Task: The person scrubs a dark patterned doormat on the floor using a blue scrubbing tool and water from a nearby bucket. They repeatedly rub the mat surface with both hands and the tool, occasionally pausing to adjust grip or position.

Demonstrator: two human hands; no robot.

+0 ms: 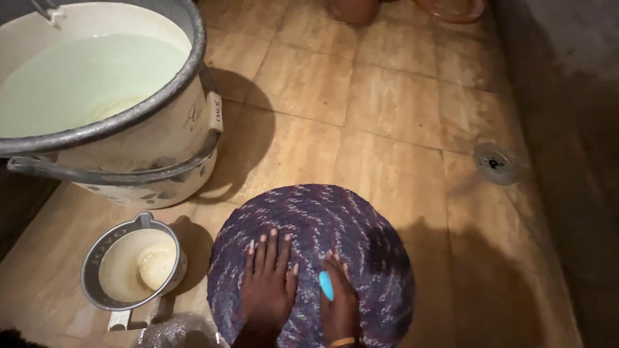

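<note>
One round purple knitted cloth (pixel 322 251) lies spread flat on the tiled floor (pixel 387 129), near its lower edge in the head view. Left hand (pixel 267 283) presses it, palm down, fingers spread, gripping nothing. Right hand (pixel 338 299) lies on the cloth beside it, closed around one blue bar of soap (pixel 326 285).

Progress, judged: washing appears under way; no lather is visible on the cloth, so most scrubbing and all rinsing probably remain.

Count: one bucket (pixel 155 122) of water, toward the floor's upper-left corner; one small cup (pixel 129 267) with a pale lump inside, left of the cloth; one floor drain (pixel 493 163), toward the right edge.
</note>
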